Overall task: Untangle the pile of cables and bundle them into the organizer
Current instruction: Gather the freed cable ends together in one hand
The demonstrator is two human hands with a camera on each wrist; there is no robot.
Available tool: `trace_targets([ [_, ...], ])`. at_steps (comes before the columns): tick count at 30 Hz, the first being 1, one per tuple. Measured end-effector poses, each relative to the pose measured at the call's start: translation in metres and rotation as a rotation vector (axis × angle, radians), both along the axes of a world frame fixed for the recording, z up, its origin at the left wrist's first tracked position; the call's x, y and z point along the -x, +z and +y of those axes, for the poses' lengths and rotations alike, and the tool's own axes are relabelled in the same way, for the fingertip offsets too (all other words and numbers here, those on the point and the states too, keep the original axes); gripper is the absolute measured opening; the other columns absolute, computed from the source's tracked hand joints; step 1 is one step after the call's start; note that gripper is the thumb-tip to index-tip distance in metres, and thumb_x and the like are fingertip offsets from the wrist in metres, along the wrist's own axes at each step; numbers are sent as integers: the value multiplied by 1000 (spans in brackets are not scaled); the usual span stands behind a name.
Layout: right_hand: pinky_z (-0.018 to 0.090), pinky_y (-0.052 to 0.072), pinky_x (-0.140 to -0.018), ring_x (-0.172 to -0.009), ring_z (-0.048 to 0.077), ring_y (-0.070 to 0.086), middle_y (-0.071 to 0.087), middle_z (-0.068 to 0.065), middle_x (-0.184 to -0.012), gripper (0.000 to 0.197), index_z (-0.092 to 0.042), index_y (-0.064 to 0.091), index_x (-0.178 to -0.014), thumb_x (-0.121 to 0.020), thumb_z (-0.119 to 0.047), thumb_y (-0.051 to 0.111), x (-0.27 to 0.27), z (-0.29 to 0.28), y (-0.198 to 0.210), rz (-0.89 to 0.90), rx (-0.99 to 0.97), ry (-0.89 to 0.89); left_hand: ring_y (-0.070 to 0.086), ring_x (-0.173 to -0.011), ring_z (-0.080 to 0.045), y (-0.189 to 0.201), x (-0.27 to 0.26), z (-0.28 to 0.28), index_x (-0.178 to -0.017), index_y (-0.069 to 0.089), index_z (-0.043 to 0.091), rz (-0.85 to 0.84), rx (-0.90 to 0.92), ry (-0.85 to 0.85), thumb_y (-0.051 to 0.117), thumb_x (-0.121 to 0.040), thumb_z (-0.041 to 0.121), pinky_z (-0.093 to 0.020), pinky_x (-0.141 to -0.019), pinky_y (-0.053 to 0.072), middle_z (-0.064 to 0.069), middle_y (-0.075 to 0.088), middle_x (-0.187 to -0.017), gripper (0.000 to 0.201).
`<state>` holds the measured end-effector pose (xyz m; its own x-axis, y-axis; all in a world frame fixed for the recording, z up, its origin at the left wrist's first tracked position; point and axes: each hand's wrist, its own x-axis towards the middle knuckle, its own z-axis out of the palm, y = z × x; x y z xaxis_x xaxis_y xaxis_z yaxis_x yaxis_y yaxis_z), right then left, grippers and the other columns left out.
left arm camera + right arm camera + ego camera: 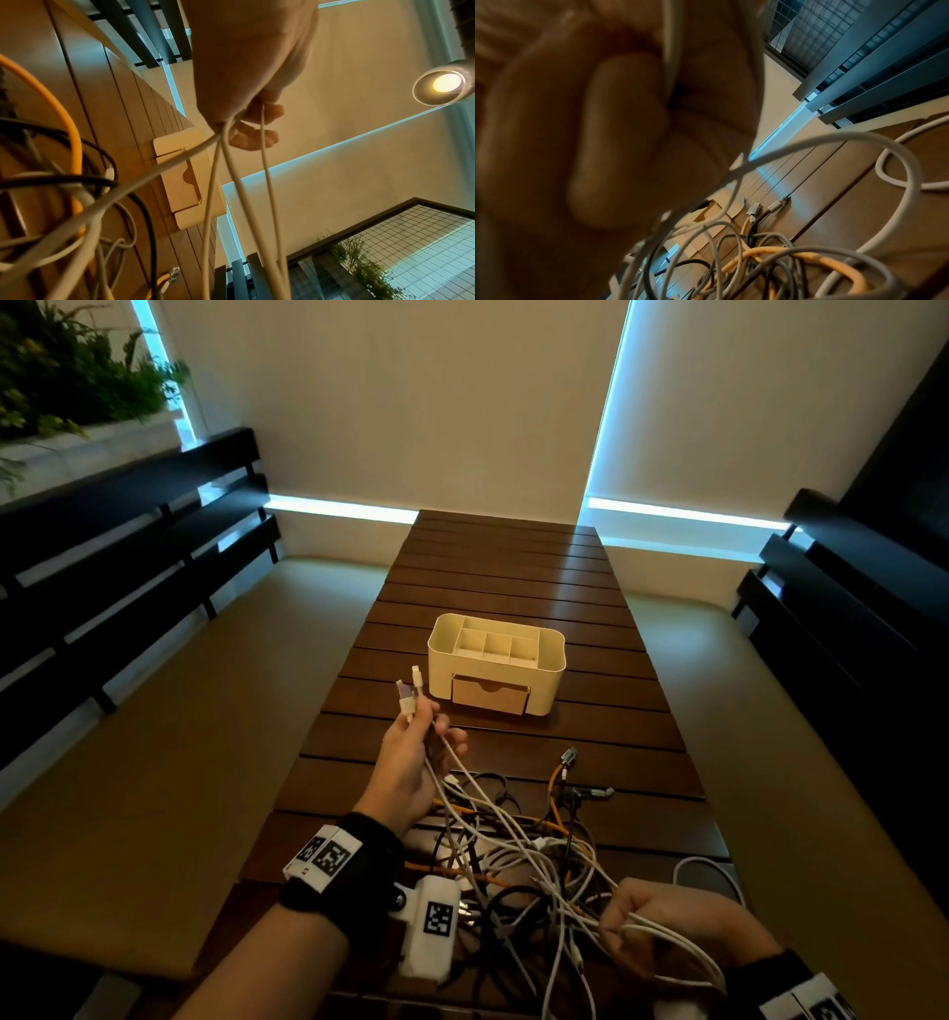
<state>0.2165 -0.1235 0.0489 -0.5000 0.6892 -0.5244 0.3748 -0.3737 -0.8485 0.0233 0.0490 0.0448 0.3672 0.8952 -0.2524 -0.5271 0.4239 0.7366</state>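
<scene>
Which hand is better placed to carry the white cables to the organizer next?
Left. The left hand already grips the white cables near their plug ends, raised close beside the organizer. The right hand grips white loops low at the tangled pile, farther away.

No readable text, brand, number or sign anywhere. Only markings: black-and-white square fiducial tags, on the left wrist band point(324, 856), on the white camera block point(430, 929) beside that wrist, and on the right wrist band point(806, 1005) at the near right edge; patterns only, no letters or digits. Organizer point(496, 662) and cable plugs point(409, 693) carry no legible print.
</scene>
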Motion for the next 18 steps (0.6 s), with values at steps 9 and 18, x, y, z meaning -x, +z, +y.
trace_targets([
  [9,23,45,-72,-73,5,57,63,-11,-78,17,-26,65,-85,-69,-29,63,-11,-11,-7,-173,-135,17,23,-34,-2,7,-4,-5,-84,49,18,-5,-98,-73,37,-100,31,-16,-35,17,9,34,-49,24],
  [18,25,46,-96,-120,4,52,59,-18,-121,73,-37,62,-112,-79,24,39,-53,-40,39,-225,-257,-368,23,-36,-2,20,5,-23,-87,47,20,97,-279,-143,39,-98,29,-18,-37,15,8,33,-55,16],
])
